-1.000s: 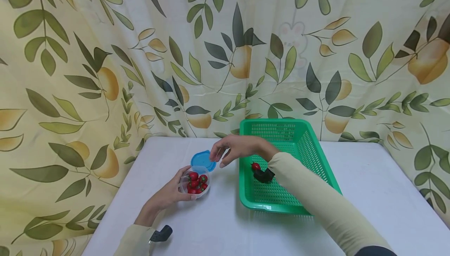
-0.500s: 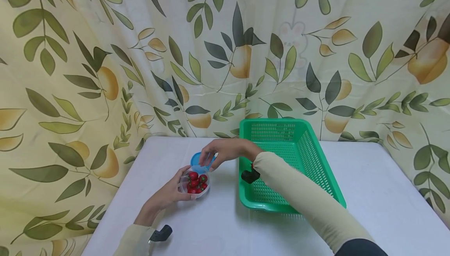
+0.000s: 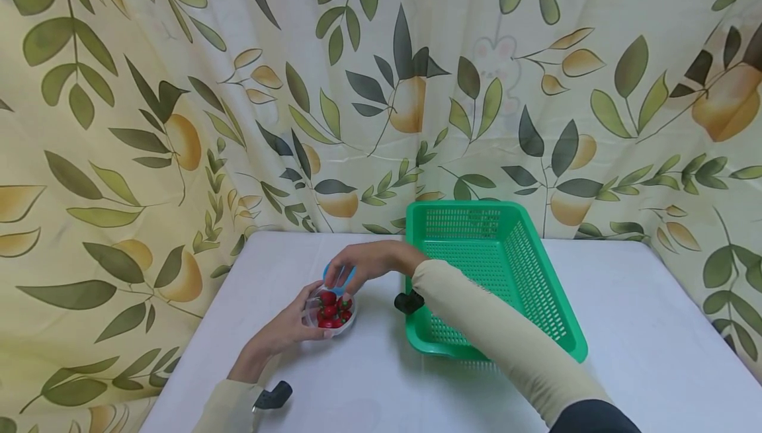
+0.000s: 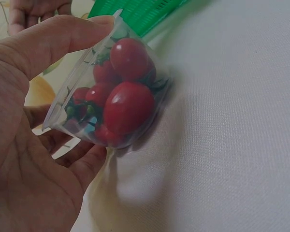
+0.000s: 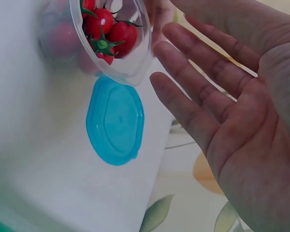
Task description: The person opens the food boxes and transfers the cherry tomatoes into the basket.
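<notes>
My left hand (image 3: 293,322) holds a clear plastic container (image 5: 130,81) by its sides, thumb at the rim on one side and fingers on the other. Several red cherry tomatoes (image 4: 129,107) with green stems fill it. A blue lid (image 5: 115,123) lies on the table just behind the container, partly covered by my right hand in the head view. Over the container's far edge hovers my right hand (image 3: 369,266), fingers pointing down toward the tomatoes. The right wrist view shows those fingers (image 5: 183,104) nearly straight beside the rim, with nothing in the palm.
A green perforated basket (image 3: 538,287) stands right of the container, with my right forearm crossing over it. White cloth covers the table (image 3: 369,387). Behind and to the left hangs a leaf-and-fruit patterned curtain (image 3: 381,175).
My right hand has moved left and slightly down, from beside the blue lid to over the container's far edge. The left hand and container have stayed put.
</notes>
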Tool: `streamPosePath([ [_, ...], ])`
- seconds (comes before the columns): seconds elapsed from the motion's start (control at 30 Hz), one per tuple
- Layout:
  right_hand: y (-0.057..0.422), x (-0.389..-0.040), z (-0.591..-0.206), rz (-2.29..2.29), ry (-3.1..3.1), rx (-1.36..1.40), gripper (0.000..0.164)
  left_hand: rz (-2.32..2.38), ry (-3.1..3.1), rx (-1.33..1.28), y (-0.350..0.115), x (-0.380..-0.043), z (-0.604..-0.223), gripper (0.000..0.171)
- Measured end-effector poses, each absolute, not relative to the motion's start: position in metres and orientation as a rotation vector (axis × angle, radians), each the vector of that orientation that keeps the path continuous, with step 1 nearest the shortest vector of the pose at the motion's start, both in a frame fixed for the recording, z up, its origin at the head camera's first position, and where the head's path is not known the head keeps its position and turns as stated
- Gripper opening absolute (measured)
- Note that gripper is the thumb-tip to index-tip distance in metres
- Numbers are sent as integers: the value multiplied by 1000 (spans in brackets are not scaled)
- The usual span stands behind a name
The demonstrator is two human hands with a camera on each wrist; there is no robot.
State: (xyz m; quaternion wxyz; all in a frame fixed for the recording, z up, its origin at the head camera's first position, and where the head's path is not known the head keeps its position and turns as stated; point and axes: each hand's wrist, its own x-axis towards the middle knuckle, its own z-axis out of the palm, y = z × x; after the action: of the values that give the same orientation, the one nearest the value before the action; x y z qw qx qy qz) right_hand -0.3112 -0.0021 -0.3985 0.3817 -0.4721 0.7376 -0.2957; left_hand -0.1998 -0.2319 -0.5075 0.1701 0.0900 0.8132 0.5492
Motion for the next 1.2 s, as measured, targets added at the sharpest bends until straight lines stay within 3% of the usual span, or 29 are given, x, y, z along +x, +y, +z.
streamPosePath([
  [1.2, -32, -305, -417, -545, 2004, -1175, 43, 1534, 2322, 232, -233, -198, -506, 100],
])
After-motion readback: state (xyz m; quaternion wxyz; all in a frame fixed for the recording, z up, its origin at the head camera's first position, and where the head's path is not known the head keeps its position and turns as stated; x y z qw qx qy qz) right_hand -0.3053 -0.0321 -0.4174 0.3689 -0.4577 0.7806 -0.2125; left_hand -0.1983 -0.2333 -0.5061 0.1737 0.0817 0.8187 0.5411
